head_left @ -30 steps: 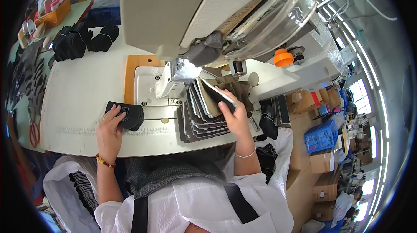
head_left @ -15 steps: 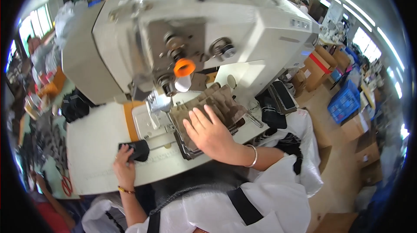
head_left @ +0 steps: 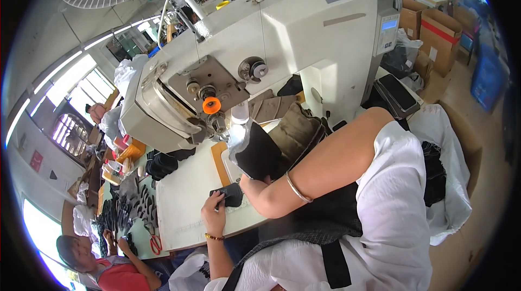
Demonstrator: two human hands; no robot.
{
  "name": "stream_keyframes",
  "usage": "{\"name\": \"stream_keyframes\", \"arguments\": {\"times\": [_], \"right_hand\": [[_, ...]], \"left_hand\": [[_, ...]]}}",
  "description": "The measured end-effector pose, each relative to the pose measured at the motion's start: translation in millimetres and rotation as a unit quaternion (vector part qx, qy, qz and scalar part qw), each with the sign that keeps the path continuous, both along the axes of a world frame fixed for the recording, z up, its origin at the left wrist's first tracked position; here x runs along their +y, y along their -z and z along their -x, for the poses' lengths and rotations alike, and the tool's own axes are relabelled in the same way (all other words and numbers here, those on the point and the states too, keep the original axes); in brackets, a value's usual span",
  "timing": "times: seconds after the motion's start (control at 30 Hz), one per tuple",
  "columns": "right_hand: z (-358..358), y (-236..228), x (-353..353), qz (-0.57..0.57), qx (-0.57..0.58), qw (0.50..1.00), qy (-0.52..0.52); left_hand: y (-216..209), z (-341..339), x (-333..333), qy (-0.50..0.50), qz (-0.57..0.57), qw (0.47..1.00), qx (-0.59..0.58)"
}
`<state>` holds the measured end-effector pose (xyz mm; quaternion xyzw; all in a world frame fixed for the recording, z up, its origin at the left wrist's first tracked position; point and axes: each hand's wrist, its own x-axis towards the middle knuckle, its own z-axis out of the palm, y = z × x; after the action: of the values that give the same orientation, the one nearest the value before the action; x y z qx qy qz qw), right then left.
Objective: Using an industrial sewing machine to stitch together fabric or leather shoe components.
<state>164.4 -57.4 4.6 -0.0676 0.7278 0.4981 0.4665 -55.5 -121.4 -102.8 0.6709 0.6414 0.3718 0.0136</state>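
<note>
My left hand (head_left: 214, 214) pinches a small flat black piece (head_left: 232, 195), its fingers over the near edge, at the front of the sewing machine's table. Close to its right, my right hand (head_left: 254, 189) grips the near edge of a raised black fabric panel (head_left: 262, 151); most of its fingers are hidden behind the cloth. That panel stands tilted beside a bunched camouflage fabric piece (head_left: 294, 132), and the two seem joined. Above and behind them is the cream industrial sewing machine (head_left: 293, 25) with an orange round part (head_left: 211, 105) on its head.
A pale worktable (head_left: 184, 204) reaches left, with a black bundle (head_left: 160, 165) at its far edge. Red scissors (head_left: 156, 243) lie on the neighbouring table, where a person in red (head_left: 116, 274) works. A white sack (head_left: 448, 177) and cardboard boxes (head_left: 437, 38) stand at the right.
My right hand has gone from lying spread on the camouflage fabric to gripping its near side, and a black panel is now raised. My left hand keeps the small black piece. The view has turned.
</note>
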Motion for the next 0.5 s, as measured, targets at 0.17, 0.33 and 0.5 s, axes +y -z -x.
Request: {"name": "stream_keyframes", "arguments": {"times": [0.17,0.33,0.5], "right_hand": [[-60,-43,-17,0.109,0.339,0.926,0.128],[-121,-66,-15,0.178,0.684,0.700,0.103],[-121,-54,11,0.271,0.751,0.597,-0.078]], "left_hand": [[-1,-2,2,0.007,-0.004,1.000,0.008],[-16,-2,7,-0.011,-0.021,0.999,0.038],[-74,-12,12,-0.045,-0.172,0.981,0.076]]}}
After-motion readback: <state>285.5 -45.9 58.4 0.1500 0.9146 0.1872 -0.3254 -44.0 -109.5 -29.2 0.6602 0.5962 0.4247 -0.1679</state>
